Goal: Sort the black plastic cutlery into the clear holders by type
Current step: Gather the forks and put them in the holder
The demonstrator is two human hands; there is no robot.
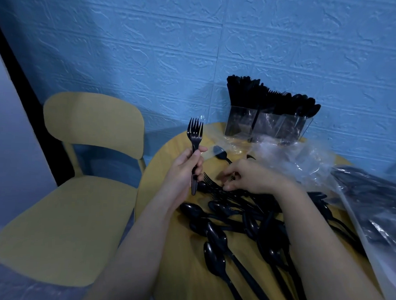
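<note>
The left hand [187,167] has its grip curled round the handles of a few stacked black forks [195,136], held upright with tines up, above the tabletop's [166,219] left edge; the right hand [248,177] lies palm-down on the loose pile of forks and spoons [232,222], fingers bent onto a fork there, though whether they pinch it I cannot tell; the clear holders [268,126], packed with black cutlery, stand at the far edge by the blue wall [175,45]; crumpled clear plastic bags [306,160] lie at right; a yellow chair [81,166] stands left.

left hand [186,170] raised, fingers curled; right hand [248,177] lowered, fingers bent.
</note>
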